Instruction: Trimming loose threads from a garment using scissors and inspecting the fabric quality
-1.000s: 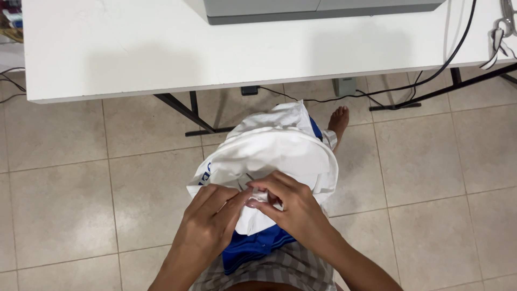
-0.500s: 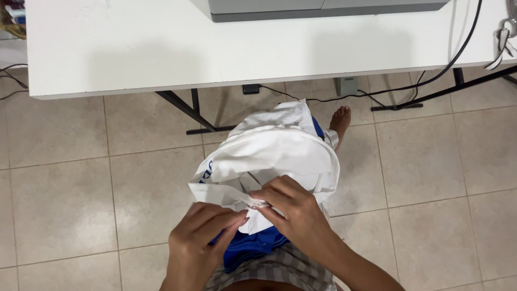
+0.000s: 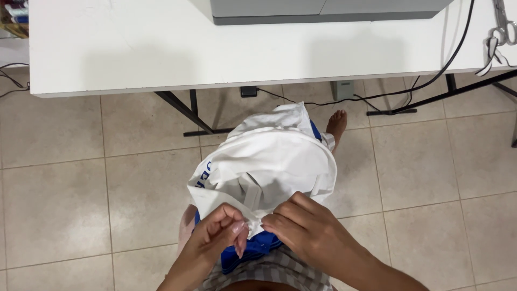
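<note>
Left hand (image 3: pixel 218 234) and right hand (image 3: pixel 301 229) both pinch the near hem of a white garment (image 3: pixel 274 159); fingertips nearly touching. White table (image 3: pixel 134 48) at 12 o'clock; scissors (image 3: pixel 503 27) at 2 o'clock.

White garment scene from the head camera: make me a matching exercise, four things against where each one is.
Things:
1. white garment
2. scissors
3. grey machine
4. bare foot

Places:
A. on the white table, at its far right edge
B. on the tiled floor under the table's near edge
C. over the person's lap, its edge pinched by the left hand and the right hand
D. at the back of the table, cut off by the top of the picture

Pairs: 1-C, 2-A, 3-D, 4-B
</note>
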